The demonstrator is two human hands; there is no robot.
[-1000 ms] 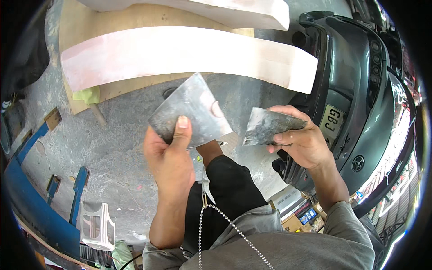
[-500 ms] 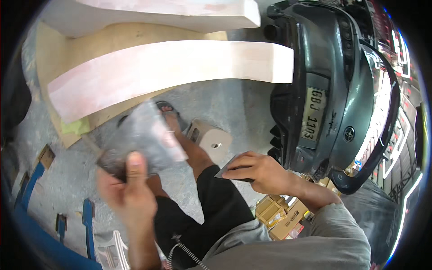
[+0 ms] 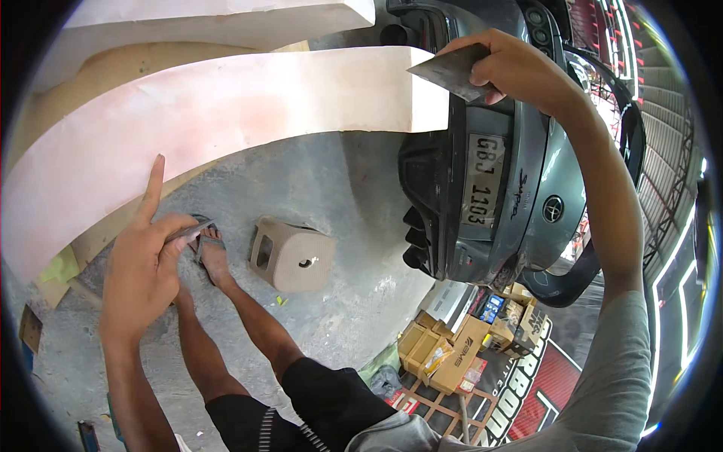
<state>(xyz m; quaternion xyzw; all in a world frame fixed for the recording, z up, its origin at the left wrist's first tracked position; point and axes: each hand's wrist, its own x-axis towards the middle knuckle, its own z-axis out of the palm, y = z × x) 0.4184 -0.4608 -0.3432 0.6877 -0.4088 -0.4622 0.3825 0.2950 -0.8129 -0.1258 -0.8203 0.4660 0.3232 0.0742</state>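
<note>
The right hand (image 3: 520,71) was raised high and far forward, its fingers pinched shut on a flat grey metal scraper (image 3: 450,71) whose broad blade pointed back toward the person's left. The blade's leading corner sat right at the squared-off end of the long curved pale panel (image 3: 226,120), touching it or just short of it; the view did not settle which. That panel ran as 1 long arc from its cut end under the scraper, sweeping left and down past the left hand (image 3: 143,275), so its long axis lay crosswise to the outstretched right arm and the work surface spread away to the left of the blade. The left hand hung lower and closer to the body, just below the panel's lower edge, index finger stretched up toward it while the other fingers closed around a second grey blade (image 3: 190,231), seen nearly edge-on. Of the 2 hands, the right was the one at the panel's end; the left was nearer its middle stretch. A second pale panel (image 3: 218,19) lay beyond the first. Below, a bare foot in a sandal (image 3: 211,252) stood on the concrete floor (image 3: 354,248) beside a small tan plastic stool (image 3: 292,256), with a dark grey car (image 3: 512,196) and cardboard boxes (image 3: 444,350) off to the right.
</note>
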